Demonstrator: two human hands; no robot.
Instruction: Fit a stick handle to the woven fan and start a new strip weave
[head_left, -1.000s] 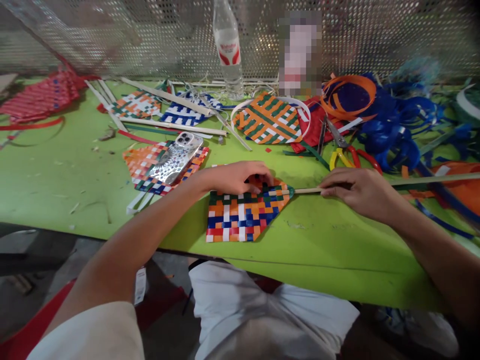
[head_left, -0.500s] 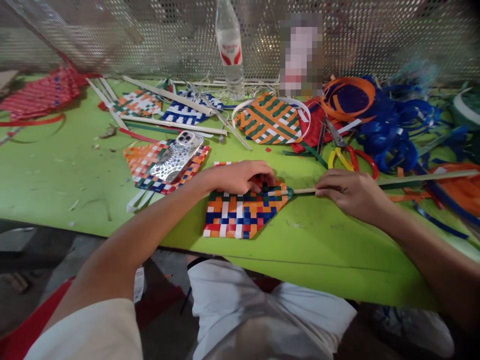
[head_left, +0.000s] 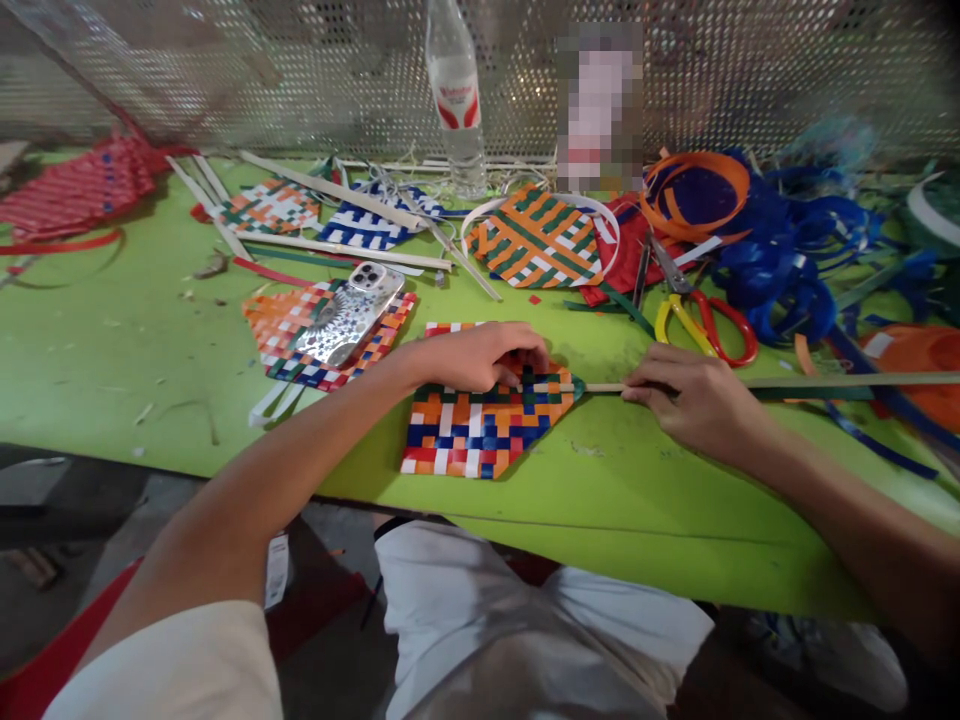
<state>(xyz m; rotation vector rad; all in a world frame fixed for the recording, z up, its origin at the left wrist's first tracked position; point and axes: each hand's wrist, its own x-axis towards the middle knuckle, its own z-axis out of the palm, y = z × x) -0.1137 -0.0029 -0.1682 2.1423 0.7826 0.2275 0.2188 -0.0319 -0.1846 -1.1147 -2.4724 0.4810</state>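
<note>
A multicoloured fan [head_left: 457,435], woven from flat shiny strips, lies near the table's front edge. My left hand [head_left: 495,358] presses on its upper part, with fingers curled and the thumb close to the index finger. A thin pale stick [head_left: 606,388] runs across the fan's pointed right corner, and a dark green strip lies along it. Pinched between the thumb and fingers of my right hand [head_left: 686,395], this stick reaches past the hand to the right edge of the view. Part of the fan is hidden beneath my left hand.
A phone [head_left: 352,312] lies on another woven piece [head_left: 277,325]. Scissors [head_left: 705,320] with red and yellow handles lie beyond my right hand. Blue strips [head_left: 787,260] and an orange coil [head_left: 697,200] are heaped at right. A bottle [head_left: 457,110] stands by the mesh screen [head_left: 315,80].
My right hand has shifted slightly left, closer to the fan's corner. The stick's far end has swung a little lower. My left hand stays on the fan.
</note>
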